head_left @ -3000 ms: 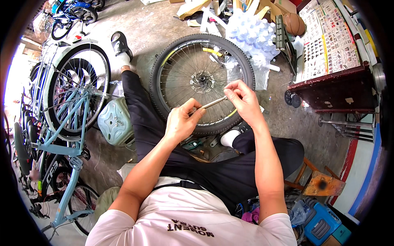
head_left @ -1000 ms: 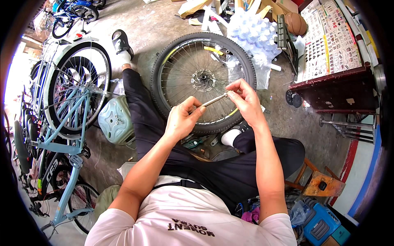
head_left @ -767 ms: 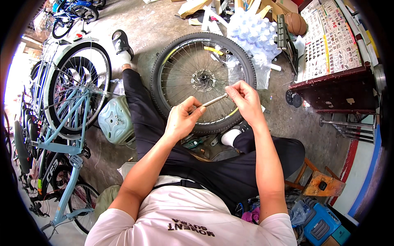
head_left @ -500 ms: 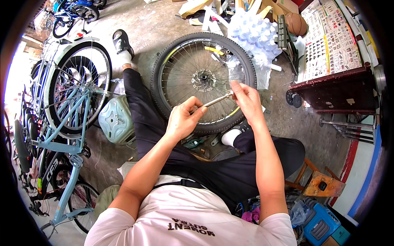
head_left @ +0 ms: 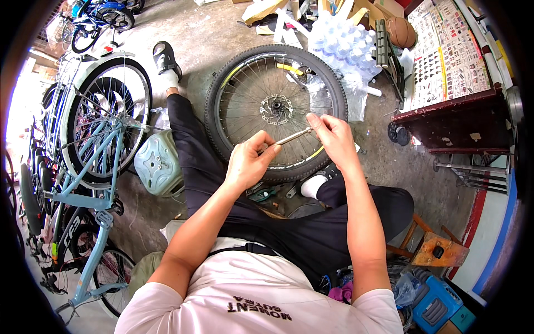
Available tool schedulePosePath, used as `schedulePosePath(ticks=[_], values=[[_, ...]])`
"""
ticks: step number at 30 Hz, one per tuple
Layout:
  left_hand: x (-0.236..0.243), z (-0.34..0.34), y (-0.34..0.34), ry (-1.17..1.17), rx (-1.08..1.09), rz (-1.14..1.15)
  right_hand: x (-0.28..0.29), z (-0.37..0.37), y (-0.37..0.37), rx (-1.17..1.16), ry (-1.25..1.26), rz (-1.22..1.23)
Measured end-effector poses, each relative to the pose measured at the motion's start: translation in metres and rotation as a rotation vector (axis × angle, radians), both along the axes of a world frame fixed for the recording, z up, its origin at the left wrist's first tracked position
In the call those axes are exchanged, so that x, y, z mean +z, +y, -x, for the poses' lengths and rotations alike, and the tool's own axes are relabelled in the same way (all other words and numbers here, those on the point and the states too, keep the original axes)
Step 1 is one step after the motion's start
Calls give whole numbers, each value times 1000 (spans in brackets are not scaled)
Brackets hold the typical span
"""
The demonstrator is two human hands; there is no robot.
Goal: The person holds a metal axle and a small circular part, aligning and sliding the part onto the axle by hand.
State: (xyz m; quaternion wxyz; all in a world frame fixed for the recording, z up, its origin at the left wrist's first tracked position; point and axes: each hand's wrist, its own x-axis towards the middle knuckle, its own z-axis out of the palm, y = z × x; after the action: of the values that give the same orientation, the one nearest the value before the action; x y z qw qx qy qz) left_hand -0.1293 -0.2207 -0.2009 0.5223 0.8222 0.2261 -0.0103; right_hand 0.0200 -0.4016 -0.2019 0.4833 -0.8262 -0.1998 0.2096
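Observation:
A thin, straight metal rod [head_left: 293, 136], apparently a wheel axle, spans the gap between my two hands. Its near left end is pinched between thumb and fingers of my left hand [head_left: 246, 162]. Closed round the far right end is my right hand [head_left: 336, 143], its thumb on top, hiding the tip. Beneath the hands, a bicycle wheel [head_left: 213, 125] with a knobbly black tyre lies flat on the floor between my legs. The wheel's brake disc [head_left: 276, 109] and hub face up. Neither hand appears to touch the wheel.
Bicycles, a light-blue one [head_left: 114, 156] in front, crowd the left. Near it sits a pale blue plastic stool [head_left: 158, 162]. Bottles in plastic wrap [head_left: 342, 44] stand beyond the wheel. To the right are a dark red cabinet [head_left: 456, 122], a wooden stool [head_left: 439, 250] and a blue case [head_left: 436, 303].
My right hand has shifted slightly left along the rod, and its thumb sits differently. My left hand keeps its pinch almost unmoved. The wheel has stayed put.

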Motion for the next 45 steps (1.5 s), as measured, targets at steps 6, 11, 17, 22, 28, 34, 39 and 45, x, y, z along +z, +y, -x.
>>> schedulePosePath(ticks=[6, 11, 17, 22, 28, 34, 39, 45], values=[[-3, 0, 0, -16, -13, -39, -7, -2, -7, -187, 137, -10], [-3, 1, -1, -28, -11, -37, 11, 2, -2, -30, 143, 123], [-5, 1, 0, -28, -6, -34, -1, 5, -5, 39, 86, -172], [-7, 3, 1, -5, 0, -36, 9, 4, -7, 103, 146, -211], [-5, 1, 1, 5, -7, -28, 3, 0, -4, -3, 251, -15], [-5, 1, -1, -8, -4, -33, 7, 0, -4, -93, 333, -17], [-7, 2, 0, 2, -7, -31, -4, 0, -7, 14, 230, -102], [-6, 2, 0, 14, -13, -14, 15, 0, -12, 106, 231, -165]])
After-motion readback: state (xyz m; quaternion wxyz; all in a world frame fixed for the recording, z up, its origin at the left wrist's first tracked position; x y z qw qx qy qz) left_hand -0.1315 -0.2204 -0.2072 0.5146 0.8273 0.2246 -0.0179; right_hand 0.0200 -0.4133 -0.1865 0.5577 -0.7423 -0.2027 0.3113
